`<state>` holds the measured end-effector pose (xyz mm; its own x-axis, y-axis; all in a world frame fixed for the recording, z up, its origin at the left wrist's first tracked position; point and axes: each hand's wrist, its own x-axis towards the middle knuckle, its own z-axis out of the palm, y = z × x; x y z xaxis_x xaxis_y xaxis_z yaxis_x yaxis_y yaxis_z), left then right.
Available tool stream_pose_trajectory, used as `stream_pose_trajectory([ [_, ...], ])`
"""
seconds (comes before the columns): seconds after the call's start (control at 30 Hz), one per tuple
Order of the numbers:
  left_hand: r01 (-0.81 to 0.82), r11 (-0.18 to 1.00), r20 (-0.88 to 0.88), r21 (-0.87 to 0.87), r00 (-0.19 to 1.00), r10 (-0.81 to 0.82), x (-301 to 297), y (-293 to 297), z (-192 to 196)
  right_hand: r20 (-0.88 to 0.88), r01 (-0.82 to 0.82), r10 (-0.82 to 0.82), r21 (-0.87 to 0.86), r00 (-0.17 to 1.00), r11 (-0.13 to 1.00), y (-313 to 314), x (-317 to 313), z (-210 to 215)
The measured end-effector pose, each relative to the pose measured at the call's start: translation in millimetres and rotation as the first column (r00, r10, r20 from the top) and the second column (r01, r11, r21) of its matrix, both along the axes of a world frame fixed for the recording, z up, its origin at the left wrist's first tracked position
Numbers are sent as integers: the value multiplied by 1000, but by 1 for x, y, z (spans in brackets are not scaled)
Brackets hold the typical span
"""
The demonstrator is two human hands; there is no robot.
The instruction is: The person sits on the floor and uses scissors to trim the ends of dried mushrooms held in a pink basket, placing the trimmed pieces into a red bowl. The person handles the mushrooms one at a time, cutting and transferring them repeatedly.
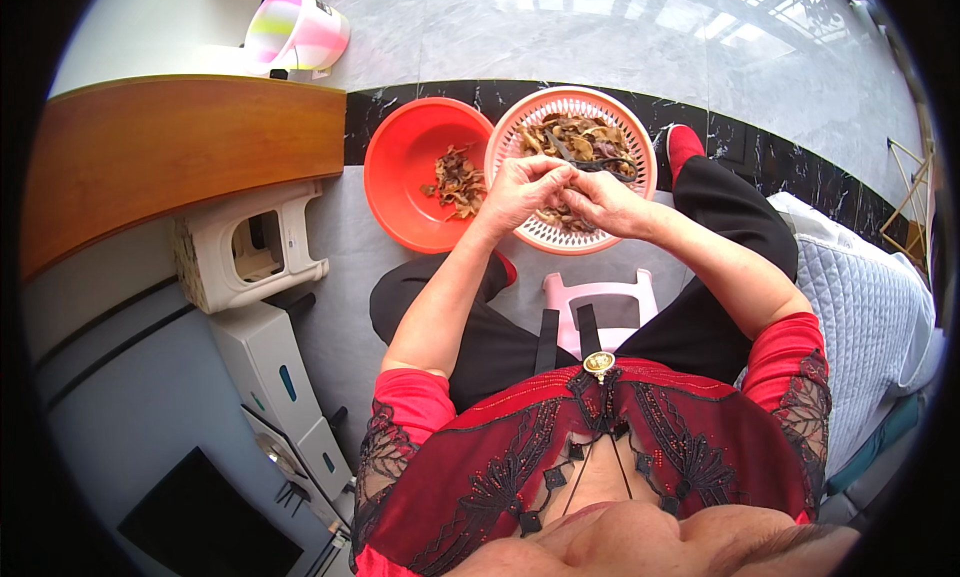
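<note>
Above a pink-rimmed white slotted basket (638,129), my left hand (517,194) and my right hand (606,205) meet with fingertips pinched together. Whatever lies between the fingers is too small and hidden to make out. Brown, shrivelled dried pieces (590,135), perhaps dried mushrooms, heap up in the basket. Across them, just beyond my fingers, lies a dark elongated thing (607,164) whose kind I cannot tell. Left of the basket and close against it stands a red plastic basin (395,172), with smaller brown scraps (458,182) gathered along its right side.
A pink plastic stool (562,312) stands between my knees. A wooden top (190,157) and a beige stool (290,247) are at the left. Farther back is a multicoloured bucket (300,32). A pale quilted cover (850,287) lies at the right.
</note>
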<state>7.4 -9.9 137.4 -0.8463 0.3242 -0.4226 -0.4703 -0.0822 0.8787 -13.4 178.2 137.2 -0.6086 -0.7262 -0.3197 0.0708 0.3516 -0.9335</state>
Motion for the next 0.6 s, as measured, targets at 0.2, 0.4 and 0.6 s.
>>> stream_pose_trajectory([
  [0.2, 69, 992, 17, 106, 997, -71, -2, -8, -1, -213, 34, -52, -90, 976, 995, -3, 3, -3],
  [0.4, 61, 980, 101, 187, 992, -81, -4, -9, 8, -433, 111, -86, 32, 897, 993, 1, 6, 1],
  [0.6, 37, 994, -10, 102, 999, -36, -4, 0, 15, -624, 172, -52, 134, 779, 976, 4, 5, 4],
])
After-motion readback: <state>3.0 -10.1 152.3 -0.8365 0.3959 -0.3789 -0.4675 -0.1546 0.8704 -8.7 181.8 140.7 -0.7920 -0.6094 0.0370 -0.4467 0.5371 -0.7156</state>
